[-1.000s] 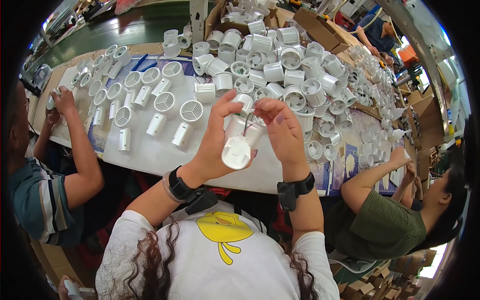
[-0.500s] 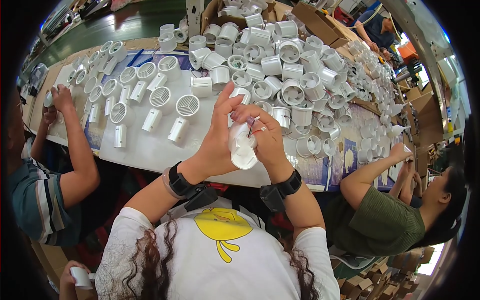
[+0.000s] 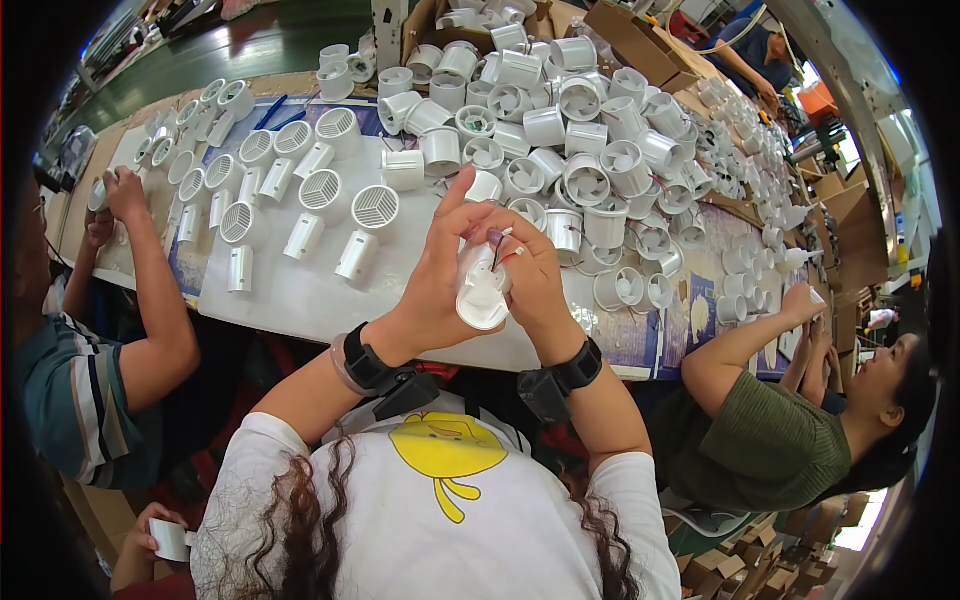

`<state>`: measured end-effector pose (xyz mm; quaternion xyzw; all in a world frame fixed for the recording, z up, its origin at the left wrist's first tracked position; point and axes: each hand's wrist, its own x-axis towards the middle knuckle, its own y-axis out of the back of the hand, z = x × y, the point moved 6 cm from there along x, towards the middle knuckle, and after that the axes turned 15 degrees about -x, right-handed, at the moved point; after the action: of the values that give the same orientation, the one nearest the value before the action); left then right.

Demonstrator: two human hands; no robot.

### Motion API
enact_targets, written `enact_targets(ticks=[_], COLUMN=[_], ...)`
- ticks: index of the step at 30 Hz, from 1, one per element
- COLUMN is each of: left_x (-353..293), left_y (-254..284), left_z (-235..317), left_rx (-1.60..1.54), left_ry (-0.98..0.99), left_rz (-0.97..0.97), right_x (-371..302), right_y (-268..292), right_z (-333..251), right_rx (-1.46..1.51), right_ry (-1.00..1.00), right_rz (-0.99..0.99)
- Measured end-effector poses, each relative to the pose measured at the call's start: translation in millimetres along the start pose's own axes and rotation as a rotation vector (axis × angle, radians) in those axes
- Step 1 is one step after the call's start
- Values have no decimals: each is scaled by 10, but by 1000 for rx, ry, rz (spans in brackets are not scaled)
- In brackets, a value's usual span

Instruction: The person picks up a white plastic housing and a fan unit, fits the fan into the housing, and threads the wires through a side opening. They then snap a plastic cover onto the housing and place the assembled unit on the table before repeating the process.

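Note:
Above the near table edge, both hands hold a white plastic fan housing [image 3: 484,302], its pale round end tilted toward me. My left hand [image 3: 430,270] wraps its left side, with the index finger raised. My right hand [image 3: 535,275] closes on the housing's right side, fingertips at its top by a short dark wire [image 3: 497,252] and a small white tip. The fingers hide much of the housing's upper part. Beyond my hands lies a white cylinder [image 3: 403,171] on its side, near the heap of similar parts.
A large heap of white fan housings [image 3: 585,183] covers the table's middle and right. Grilled units with stubby handles [image 3: 357,256] stand in rows at left on the white tabletop [image 3: 290,300]. People work at left [image 3: 150,330] and right [image 3: 770,420]; another hand [image 3: 150,540] holds a white part at lower left.
The housing has tipped and shifted slightly up in my hands, and my right fingers have moved a little around its top. At lower left, the other person's hand with the white part has moved slightly.

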<state>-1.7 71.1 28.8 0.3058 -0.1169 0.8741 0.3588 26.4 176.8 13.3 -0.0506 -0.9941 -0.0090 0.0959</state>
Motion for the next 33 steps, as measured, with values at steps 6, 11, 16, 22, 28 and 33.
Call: enact_targets(ticks=[6,11,16,22,28,33], left_x=[7,104,135,110,204,267], left_y=[12,153,188,165,115,128], left_z=[-29,23,32,-46,-21,-39], left_rx=[-108,-170,-356,-459,-1122,-1129], left_ry=[48,38,69,14,204,208], left_rz=[79,89,97,162,424,328], right_x=[24,87,-29,40,96,91], right_y=[-4,64,-57,-128,-80,-95], right_z=[10,-161,-108,-131,-311,-351], right_rx=[-3,162,124,142,171,55], right_ry=[-72,203,252,207,343,267], right_rz=[-4,86,126,168,144,149])
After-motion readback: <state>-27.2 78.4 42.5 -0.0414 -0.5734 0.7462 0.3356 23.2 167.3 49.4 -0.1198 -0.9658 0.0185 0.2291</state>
